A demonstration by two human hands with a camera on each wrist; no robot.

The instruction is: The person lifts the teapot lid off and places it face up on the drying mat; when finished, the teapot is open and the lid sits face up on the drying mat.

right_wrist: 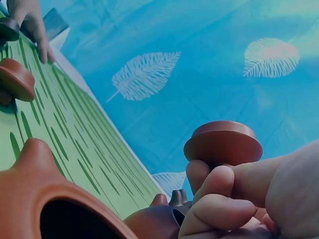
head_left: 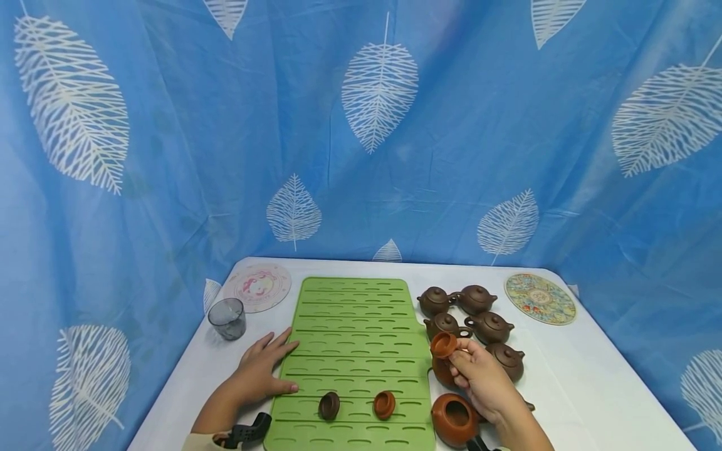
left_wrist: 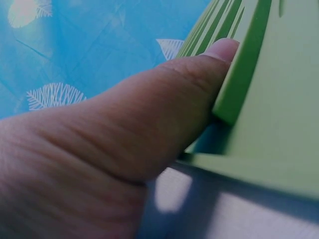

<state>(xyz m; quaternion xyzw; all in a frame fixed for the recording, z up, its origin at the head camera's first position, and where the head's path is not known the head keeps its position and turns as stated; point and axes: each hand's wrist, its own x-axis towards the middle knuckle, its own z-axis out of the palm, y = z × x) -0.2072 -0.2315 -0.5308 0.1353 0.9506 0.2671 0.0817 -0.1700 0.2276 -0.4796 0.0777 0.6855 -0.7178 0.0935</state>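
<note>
My right hand point(head_left: 479, 373) pinches a reddish-brown teapot lid point(head_left: 443, 344) by its underside knob, with the hollow inner side turned up. Below it stands a reddish-brown teapot point(head_left: 442, 374), partly hidden. Nearer me, a second reddish-brown teapot point(head_left: 453, 421) has its mouth uncovered. My left hand point(head_left: 259, 369) lies on the left edge of a green slotted mat point(head_left: 352, 351), fingers spread, thumb on the rim. Two upturned lids lie on the mat, one dark brown point(head_left: 329, 406) and one reddish-brown point(head_left: 384, 405).
Several dark brown lidded teapots point(head_left: 491, 327) crowd the mat's right side. A grey glass cup point(head_left: 228, 319) and a pink round mat point(head_left: 257, 288) are at the left. A patterned round mat point(head_left: 540, 299) lies far right. Blue leaf-print cloth point(head_left: 361, 125) hangs behind.
</note>
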